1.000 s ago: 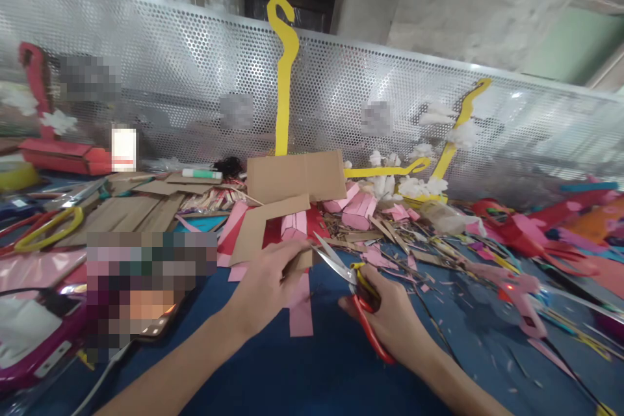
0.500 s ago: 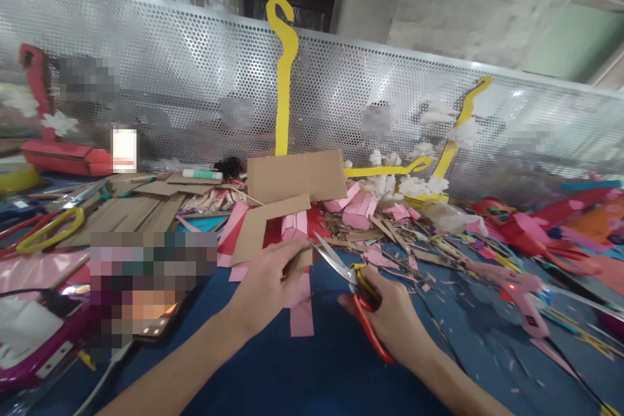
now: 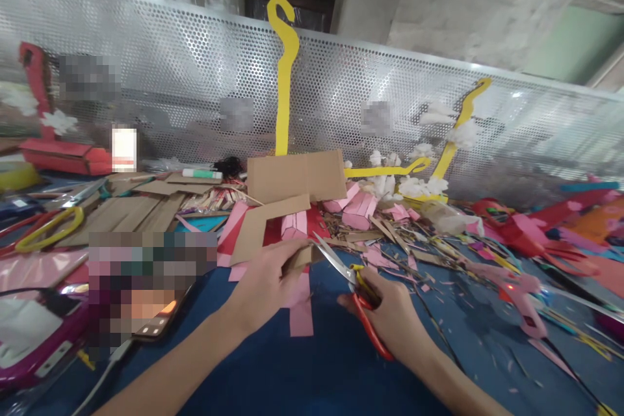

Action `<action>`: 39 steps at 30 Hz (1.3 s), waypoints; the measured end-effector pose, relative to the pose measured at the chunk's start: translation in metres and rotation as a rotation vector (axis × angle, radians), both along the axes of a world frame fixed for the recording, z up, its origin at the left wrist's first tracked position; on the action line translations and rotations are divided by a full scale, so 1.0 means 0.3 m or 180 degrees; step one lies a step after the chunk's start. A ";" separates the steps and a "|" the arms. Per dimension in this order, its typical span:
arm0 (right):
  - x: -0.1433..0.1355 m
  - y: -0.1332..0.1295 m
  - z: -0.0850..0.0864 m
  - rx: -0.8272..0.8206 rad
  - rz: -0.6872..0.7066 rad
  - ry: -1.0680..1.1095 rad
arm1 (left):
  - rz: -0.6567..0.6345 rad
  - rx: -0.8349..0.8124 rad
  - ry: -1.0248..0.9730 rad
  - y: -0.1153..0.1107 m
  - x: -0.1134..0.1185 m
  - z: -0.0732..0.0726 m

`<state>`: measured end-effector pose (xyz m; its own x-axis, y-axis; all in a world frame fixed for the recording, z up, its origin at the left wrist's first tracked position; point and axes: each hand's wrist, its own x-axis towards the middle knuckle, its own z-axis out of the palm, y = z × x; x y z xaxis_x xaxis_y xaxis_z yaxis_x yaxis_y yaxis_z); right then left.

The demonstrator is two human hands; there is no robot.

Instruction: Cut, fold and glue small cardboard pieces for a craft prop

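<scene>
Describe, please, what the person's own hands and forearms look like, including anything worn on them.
The left hand and the right hand are both bare, without gloves. The forearms are uncovered as far as the picture shows, with no sleeves in view. No watch or bracelet shows on either wrist. No ring can be made out, though some fingers are partly hidden.

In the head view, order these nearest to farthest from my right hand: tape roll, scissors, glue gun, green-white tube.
1. Scissors, held in your right hand.
2. Glue gun, to its right.
3. Green-white tube, back and left.
4. Tape roll, far left.
</scene>
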<state>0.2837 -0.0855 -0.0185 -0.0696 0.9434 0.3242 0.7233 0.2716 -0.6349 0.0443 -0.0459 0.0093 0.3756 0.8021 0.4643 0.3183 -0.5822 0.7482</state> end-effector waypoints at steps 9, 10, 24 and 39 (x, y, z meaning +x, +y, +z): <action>0.011 -0.001 -0.005 0.0026 0.0009 -0.0047 | -0.0156 -0.0104 0.0052 0.012 -0.014 -0.001; 0.011 0.000 -0.004 0.0016 0.0024 -0.0048 | -0.0144 -0.0082 0.0078 0.013 -0.015 0.002; 0.033 0.022 -0.017 -0.0129 -0.0033 0.0040 | -0.0284 -0.0330 0.0054 0.020 -0.029 0.027; 0.043 0.009 0.028 -0.0209 0.0406 -0.0421 | -0.1072 -0.1497 -0.0654 0.013 -0.018 0.039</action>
